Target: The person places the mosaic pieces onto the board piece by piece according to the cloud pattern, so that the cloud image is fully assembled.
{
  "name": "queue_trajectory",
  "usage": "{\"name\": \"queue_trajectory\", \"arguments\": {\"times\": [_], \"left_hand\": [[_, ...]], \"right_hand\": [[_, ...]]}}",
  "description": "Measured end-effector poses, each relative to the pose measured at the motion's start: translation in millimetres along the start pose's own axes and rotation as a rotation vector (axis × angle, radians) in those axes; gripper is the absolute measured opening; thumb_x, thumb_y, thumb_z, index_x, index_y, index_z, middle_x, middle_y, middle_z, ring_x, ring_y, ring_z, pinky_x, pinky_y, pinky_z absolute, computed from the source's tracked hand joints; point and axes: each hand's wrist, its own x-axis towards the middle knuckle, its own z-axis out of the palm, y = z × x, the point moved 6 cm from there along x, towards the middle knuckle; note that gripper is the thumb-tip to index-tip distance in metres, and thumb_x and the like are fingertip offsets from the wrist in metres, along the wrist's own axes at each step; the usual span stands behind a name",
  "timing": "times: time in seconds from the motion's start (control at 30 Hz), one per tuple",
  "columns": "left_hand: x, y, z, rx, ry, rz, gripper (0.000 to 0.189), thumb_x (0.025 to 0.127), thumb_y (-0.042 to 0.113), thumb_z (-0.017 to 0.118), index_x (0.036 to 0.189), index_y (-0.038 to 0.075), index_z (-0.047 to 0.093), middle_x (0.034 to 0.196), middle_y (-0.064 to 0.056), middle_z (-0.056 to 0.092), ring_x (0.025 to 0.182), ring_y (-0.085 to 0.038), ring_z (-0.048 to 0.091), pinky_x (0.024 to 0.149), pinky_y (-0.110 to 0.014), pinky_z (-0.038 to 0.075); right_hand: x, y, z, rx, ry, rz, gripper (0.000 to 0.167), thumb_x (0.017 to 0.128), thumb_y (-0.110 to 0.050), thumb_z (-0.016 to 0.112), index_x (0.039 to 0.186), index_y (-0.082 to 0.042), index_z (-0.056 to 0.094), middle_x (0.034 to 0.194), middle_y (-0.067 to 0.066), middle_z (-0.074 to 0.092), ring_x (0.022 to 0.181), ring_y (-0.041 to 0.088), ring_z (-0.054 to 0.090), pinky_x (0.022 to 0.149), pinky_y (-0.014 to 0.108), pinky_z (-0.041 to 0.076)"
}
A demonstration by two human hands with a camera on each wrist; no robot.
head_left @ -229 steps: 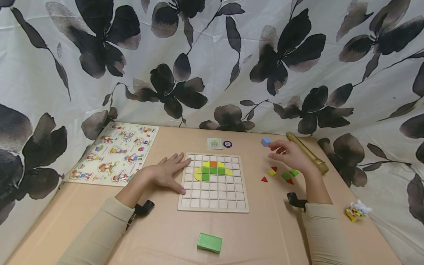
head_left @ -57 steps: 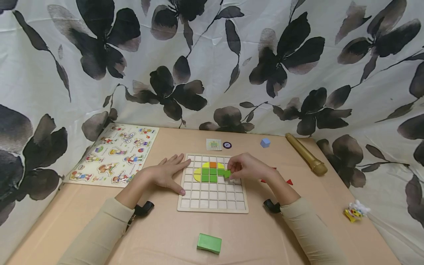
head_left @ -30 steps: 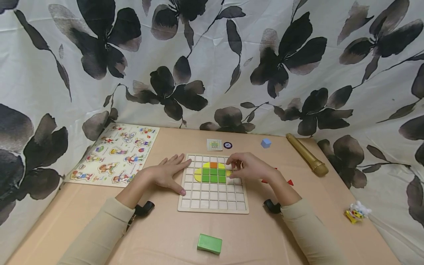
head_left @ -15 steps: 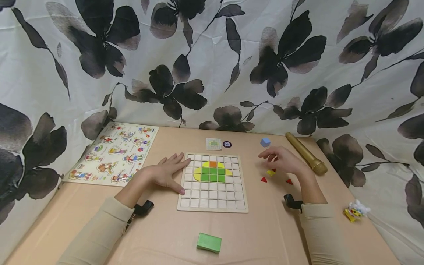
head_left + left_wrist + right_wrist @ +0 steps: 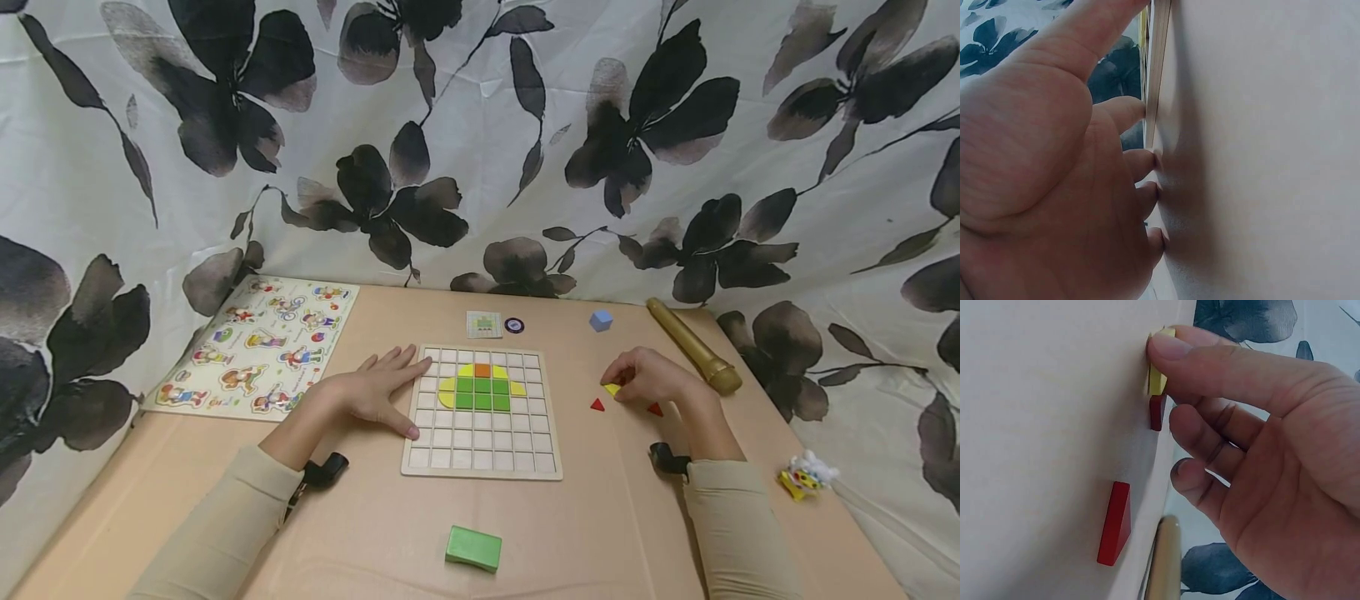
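Observation:
My left hand (image 5: 373, 393) rests with spread fingers at the left edge of the white grid board (image 5: 480, 454); the left wrist view shows fingertips at the board's side. On the board, green square tiles (image 5: 483, 402) fill two rows, with yellow tiles (image 5: 447, 393) around them and one orange tile (image 5: 483, 371) above. Off to the right, my right hand (image 5: 651, 379) pinches a yellow tile (image 5: 1158, 378) between thumb and index finger, low over the table. Red triangle tiles (image 5: 597, 405) lie close by, two of them visible in the right wrist view.
Behind the board lie a small pattern card (image 5: 483, 325) and a dark round token (image 5: 514, 326). A blue cube (image 5: 601, 321) and a gold cylinder (image 5: 693, 347) stand back right. A sticker sheet (image 5: 258, 350), green block (image 5: 473, 549) and toy figure (image 5: 807, 477) lie around.
Green tiles went from the table onto the board's lower green row. My right hand then moved back right and took hold of the yellow tile. My left hand stayed put.

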Motion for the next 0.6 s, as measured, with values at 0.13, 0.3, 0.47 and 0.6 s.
{"name": "queue_trajectory", "arguments": {"times": [0.13,0.3,0.47,0.6], "left_hand": [[1.1,-0.4,0.2,0.0,-0.001,-0.003,0.122,0.077,0.065,0.083,0.168,0.016,0.018,0.175,-0.021,-0.001,0.162,-0.044,-0.004,0.127,-0.068,-0.001],[2.7,-1.2,0.5,-0.005,-0.001,-0.008,0.123,0.076,0.066,0.083,0.168,0.017,0.019,0.175,-0.021,0.0,0.162,-0.044,-0.004,0.126,-0.068,-0.001],[2.8,-1.9,0.8,-0.004,0.0,-0.009,0.123,0.076,0.066,0.083,0.168,0.017,0.018,0.175,-0.02,-0.001,0.162,-0.043,-0.004,0.127,-0.068,-0.001],[2.0,-1.7,1.0,-0.004,-0.002,-0.011,0.123,0.075,0.066,0.084,0.168,0.018,0.018,0.175,-0.019,-0.001,0.162,-0.043,-0.005,0.127,-0.067,-0.002]], "right_hand": [[0.2,-1.3,0.4,0.005,-0.004,-0.011,0.017,0.081,0.007,0.081,0.092,-0.004,0.074,0.085,0.007,0.068,0.08,0.019,0.058,0.064,0.026,0.051],[0.6,-6.0,-2.6,0.026,0.04,-0.008,0.011,0.087,-0.001,0.08,0.091,-0.007,0.072,0.082,0.004,0.066,0.078,0.019,0.056,0.06,0.026,0.047],[5.5,-19.5,-4.7,0.079,0.115,-0.035,0.009,0.093,-0.003,0.074,0.102,-0.005,0.074,0.087,0.008,0.07,0.077,0.026,0.063,0.064,0.03,0.054],[10.1,-39.9,-1.8,0.107,0.164,-0.069,0.014,0.093,-0.008,0.076,0.107,-0.007,0.077,0.092,0.009,0.073,0.08,0.027,0.066,0.066,0.03,0.056]]}}
